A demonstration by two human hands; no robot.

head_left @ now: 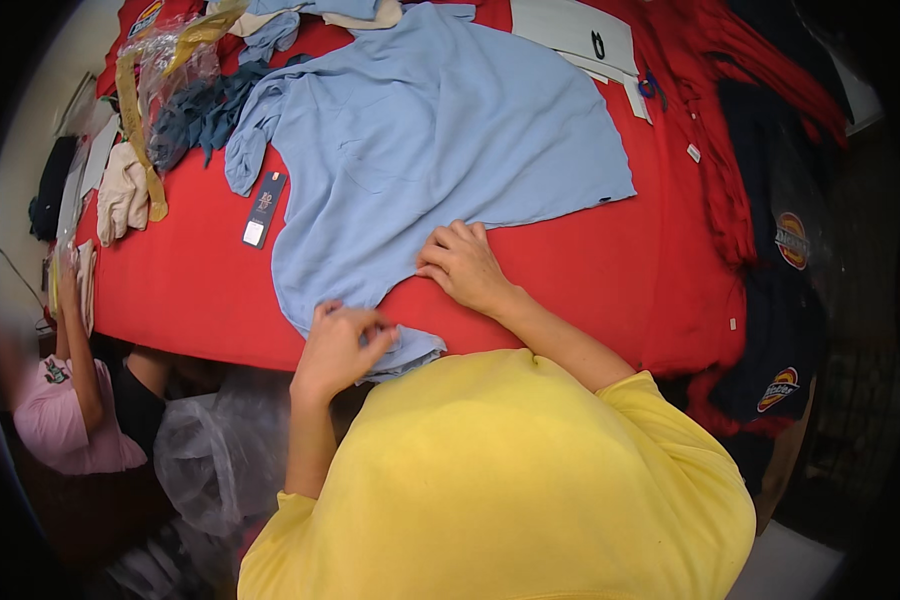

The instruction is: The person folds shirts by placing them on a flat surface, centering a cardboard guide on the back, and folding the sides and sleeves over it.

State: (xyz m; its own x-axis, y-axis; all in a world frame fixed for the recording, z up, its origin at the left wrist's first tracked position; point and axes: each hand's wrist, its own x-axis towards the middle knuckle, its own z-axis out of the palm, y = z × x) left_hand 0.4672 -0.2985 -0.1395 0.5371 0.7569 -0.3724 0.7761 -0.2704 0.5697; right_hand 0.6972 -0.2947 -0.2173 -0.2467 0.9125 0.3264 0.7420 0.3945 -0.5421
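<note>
A light blue T-shirt (400, 130) lies spread across the red cloth-covered table, somewhat wrinkled, with one sleeve (415, 348) hanging toward me at the near edge. My left hand (338, 348) is over that near sleeve, thumb and fingers apart, slightly blurred. Further up the near side edge of the shirt, my right hand (462, 266) has its bent fingers closed on the fabric. A dark hang tag (264, 210) with a white label rests beside the shirt's neck area on the left.
Clear plastic and a yellow tape measure (138, 130) lie at the left, near beige cloth (123, 192). Red garments (705, 120) and dark ones with round patches (770, 330) hang at the right. Another person in a pink shirt (70, 415) is at the left, beside a plastic bag (215, 450).
</note>
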